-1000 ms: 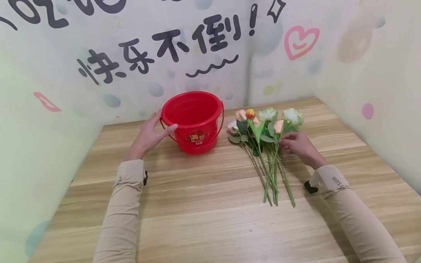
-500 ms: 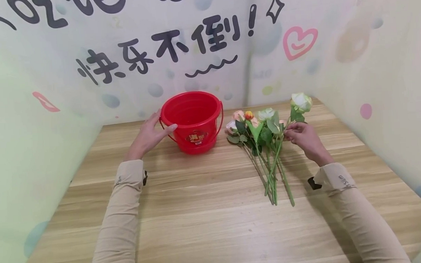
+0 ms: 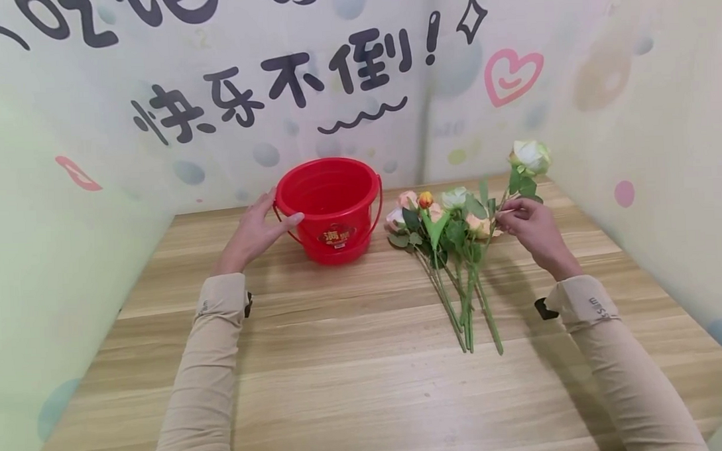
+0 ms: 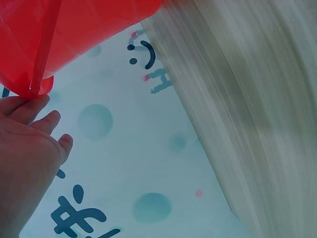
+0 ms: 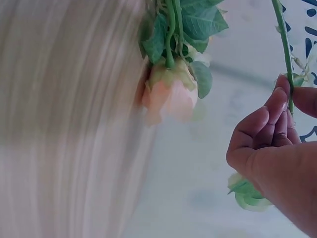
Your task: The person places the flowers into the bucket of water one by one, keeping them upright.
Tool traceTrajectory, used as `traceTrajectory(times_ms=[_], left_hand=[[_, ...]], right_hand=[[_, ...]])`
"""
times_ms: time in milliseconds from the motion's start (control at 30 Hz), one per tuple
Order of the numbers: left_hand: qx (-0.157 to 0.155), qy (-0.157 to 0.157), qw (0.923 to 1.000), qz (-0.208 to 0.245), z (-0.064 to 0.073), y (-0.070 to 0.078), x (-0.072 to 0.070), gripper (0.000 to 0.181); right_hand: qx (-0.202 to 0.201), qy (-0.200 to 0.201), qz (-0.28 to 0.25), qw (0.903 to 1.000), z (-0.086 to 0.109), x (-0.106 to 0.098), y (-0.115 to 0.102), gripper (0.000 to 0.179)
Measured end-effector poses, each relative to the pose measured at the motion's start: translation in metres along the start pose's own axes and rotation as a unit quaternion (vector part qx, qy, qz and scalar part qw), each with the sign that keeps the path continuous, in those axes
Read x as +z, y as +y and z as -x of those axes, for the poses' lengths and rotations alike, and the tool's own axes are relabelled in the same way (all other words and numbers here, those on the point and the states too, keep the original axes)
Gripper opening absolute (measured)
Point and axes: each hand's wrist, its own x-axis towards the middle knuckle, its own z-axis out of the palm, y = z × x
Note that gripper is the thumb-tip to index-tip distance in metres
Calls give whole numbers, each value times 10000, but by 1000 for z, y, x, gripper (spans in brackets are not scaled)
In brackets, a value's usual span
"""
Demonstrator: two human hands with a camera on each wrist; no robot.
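Note:
A red plastic bucket (image 3: 337, 236) stands upright at the back of the table. My left hand (image 3: 254, 234) rests against its left side, thumb stretched along the front of the rim and fingers touching it behind. In the left wrist view those fingers lie by the foot of the bucket's handle (image 4: 44, 47). My right hand (image 3: 531, 229) pinches the green stem (image 5: 283, 39) of a white flower (image 3: 530, 157) between thumb and fingertips. This flower is raised above the others, bloom up. Beside it lies a bunch of flowers, including a peach rose (image 5: 171, 96) and an orange bud (image 3: 426, 199).
The loose stems (image 3: 468, 314) of the bunch point toward the front of the wood-grain table (image 3: 343, 385). Printed wall sheets (image 3: 215, 164) close off the back and both sides. Another white flower (image 3: 455, 197) lies in the bunch, right of the bucket.
The white flower has come up out of the bunch, moving up and to the right with my right hand. A peach rose shows more now. My left hand and the bucket stay put.

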Motion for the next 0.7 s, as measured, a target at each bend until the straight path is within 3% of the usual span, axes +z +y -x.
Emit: traceTrajectory(times_ms=[167, 467, 700], left_hand=[[9, -5, 10000, 50, 1, 0, 0, 101], [-8, -32, 10000, 31, 2, 0, -2, 100], [23, -32, 9998, 185, 1, 1, -2, 101]], right_hand=[[-195, 124, -197, 9995, 0, -2, -7, 12], [-437, 50, -1283, 9908, -3, 6, -22, 5], [-535, -204, -1346, 9892, -3, 28, -36, 5]])
